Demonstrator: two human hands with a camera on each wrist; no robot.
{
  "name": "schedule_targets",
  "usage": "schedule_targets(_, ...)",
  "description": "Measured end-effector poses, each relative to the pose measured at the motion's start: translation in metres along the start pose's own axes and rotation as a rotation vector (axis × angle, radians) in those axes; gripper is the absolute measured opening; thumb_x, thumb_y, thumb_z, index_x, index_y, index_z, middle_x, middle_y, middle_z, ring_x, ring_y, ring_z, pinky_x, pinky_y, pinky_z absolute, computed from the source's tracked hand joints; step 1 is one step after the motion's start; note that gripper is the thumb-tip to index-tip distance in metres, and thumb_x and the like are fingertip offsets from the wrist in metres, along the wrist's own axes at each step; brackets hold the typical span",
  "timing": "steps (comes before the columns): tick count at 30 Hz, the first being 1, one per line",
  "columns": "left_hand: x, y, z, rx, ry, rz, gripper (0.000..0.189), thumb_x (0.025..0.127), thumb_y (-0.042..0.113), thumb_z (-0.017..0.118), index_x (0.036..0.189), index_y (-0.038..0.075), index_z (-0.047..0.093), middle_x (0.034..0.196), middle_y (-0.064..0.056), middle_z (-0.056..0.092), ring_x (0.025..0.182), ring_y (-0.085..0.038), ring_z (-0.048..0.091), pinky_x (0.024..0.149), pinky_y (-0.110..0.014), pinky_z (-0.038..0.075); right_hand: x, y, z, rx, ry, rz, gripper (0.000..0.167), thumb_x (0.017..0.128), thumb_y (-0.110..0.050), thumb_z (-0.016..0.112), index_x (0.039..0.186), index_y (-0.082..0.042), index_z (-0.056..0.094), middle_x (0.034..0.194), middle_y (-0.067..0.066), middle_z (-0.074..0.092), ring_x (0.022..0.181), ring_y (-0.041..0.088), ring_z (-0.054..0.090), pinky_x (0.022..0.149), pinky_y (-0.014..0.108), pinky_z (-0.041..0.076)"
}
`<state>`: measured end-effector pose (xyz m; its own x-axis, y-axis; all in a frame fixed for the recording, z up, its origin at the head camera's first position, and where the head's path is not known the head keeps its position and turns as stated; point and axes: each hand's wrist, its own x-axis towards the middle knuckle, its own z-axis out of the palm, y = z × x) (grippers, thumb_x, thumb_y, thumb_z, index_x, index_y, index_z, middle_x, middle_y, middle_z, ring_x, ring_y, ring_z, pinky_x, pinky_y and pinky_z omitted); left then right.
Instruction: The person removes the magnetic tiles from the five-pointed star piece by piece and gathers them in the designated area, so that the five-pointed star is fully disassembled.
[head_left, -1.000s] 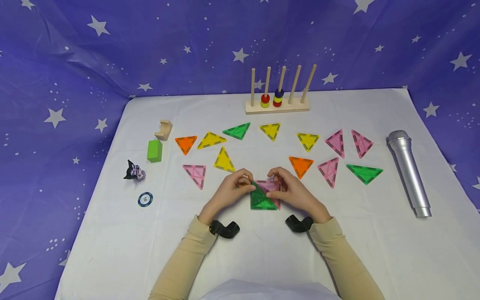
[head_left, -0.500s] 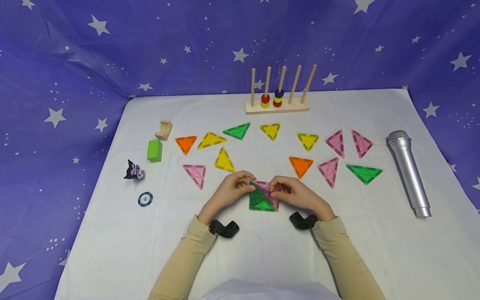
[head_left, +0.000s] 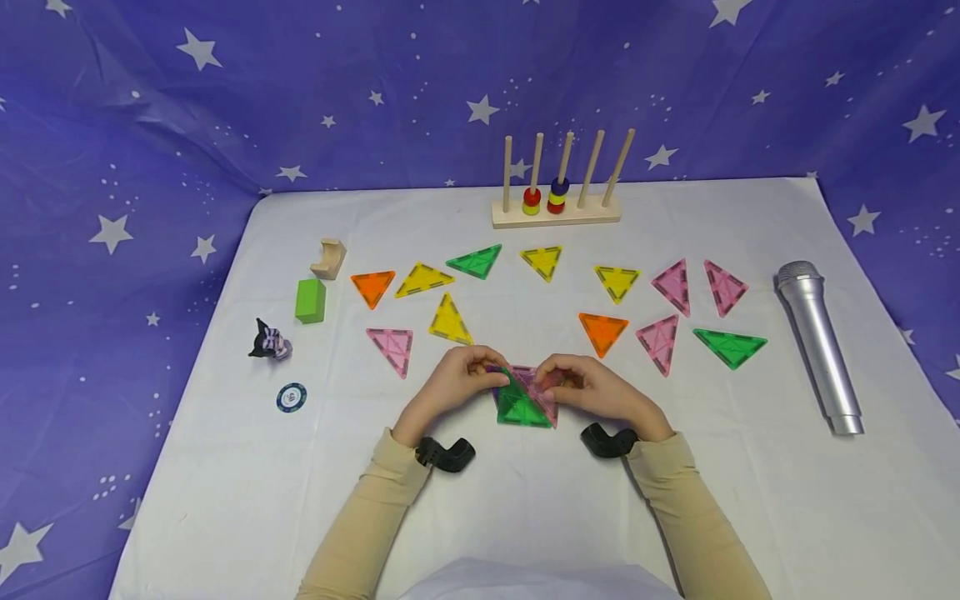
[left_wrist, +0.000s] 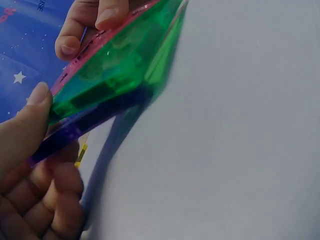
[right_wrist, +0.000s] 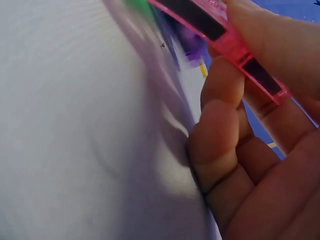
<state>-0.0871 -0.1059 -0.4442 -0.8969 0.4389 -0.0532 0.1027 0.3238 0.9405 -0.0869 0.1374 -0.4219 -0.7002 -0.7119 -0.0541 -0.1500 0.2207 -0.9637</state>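
Observation:
A green triangular magnetic tile (head_left: 517,408) and a pink triangular magnetic tile (head_left: 546,405) meet along a diagonal in front of the person. The left hand (head_left: 459,379) pinches the green tile's upper left corner. In the left wrist view a purple-blue tile (left_wrist: 95,117) lies under the green tile (left_wrist: 112,70), with a slight gap between them, and the left thumb (left_wrist: 30,117) is on top. The right hand (head_left: 596,385) holds the pink tile on its right side. In the right wrist view its thumb and fingers pinch the pink tile's edge (right_wrist: 235,47), which is lifted off the cloth.
Loose yellow, orange, green and pink triangle tiles (head_left: 602,335) lie beyond the hands. A peg stand (head_left: 555,217) with coloured beads is at the back. A silver microphone (head_left: 821,350) lies right; a green block (head_left: 310,302), wooden piece (head_left: 328,259), figurine (head_left: 270,342) and chip (head_left: 292,397) are left.
The joined tiles have shifted slightly towards the person and to the left. The right thumb has drawn back from the middle to the pink side. Some purple now shows at the left edge.

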Motion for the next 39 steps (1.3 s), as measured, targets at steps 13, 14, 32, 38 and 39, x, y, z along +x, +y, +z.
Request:
schedule_targets(13,0.001,-0.007,-0.003,0.112,-0.037,0.022,0.013,0.083,0.020,0.067,0.090,0.009,0.068,0.068,0.003,0.056,0.053,-0.008,0.043,0.052,-0.022,0.038,0.003,0.002,0.001,0.098,0.011,-0.059,0.016,0.085,0.009,0.055,0.100,0.005,0.057,0.091,0.015,0.056,0.079,0.018,0.052,0.071,0.025,0.044)
schedule_targets(14,0.001,-0.007,-0.003,0.118,-0.040,0.026,0.013,0.083,0.020,0.067,0.090,0.010,0.068,0.070,0.004,0.057,0.054,-0.008,0.044,0.052,-0.022,0.039,0.003,0.003,0.000,0.126,0.025,-0.078,0.016,0.085,0.011,0.054,0.100,0.005,0.056,0.091,0.015,0.056,0.079,0.018,0.052,0.071,0.025,0.045)
schedule_targets(32,0.004,-0.012,0.003,0.071,-0.061,0.114,0.013,0.083,0.020,0.066,0.092,0.010,0.067,0.071,0.001,0.056,0.056,-0.013,0.043,0.053,-0.023,0.036,0.099,0.016,-0.031,-0.407,0.276,0.226,0.035,0.088,-0.013,0.058,0.120,-0.002,0.051,0.100,0.015,0.057,0.080,0.024,0.052,0.070,0.033,0.043)
schedule_targets(38,0.003,-0.013,0.000,0.080,-0.048,0.122,0.011,0.083,0.020,0.066,0.091,0.013,0.067,0.068,0.004,0.056,0.054,-0.009,0.042,0.052,-0.022,0.036,0.099,0.014,-0.032,-0.550,0.254,0.229,0.042,0.087,-0.020,0.061,0.124,-0.009,0.046,0.067,0.005,0.041,0.061,0.020,0.037,0.057,0.032,0.030)
schedule_targets(39,0.002,-0.013,-0.001,0.085,-0.044,0.121,0.011,0.083,0.021,0.066,0.091,0.014,0.067,0.068,0.005,0.055,0.054,-0.009,0.042,0.053,-0.022,0.036,0.099,0.014,-0.032,-0.567,0.253,0.230,0.042,0.087,-0.022,0.061,0.124,-0.010,0.045,0.063,0.003,0.034,0.057,0.019,0.033,0.054,0.032,0.027)
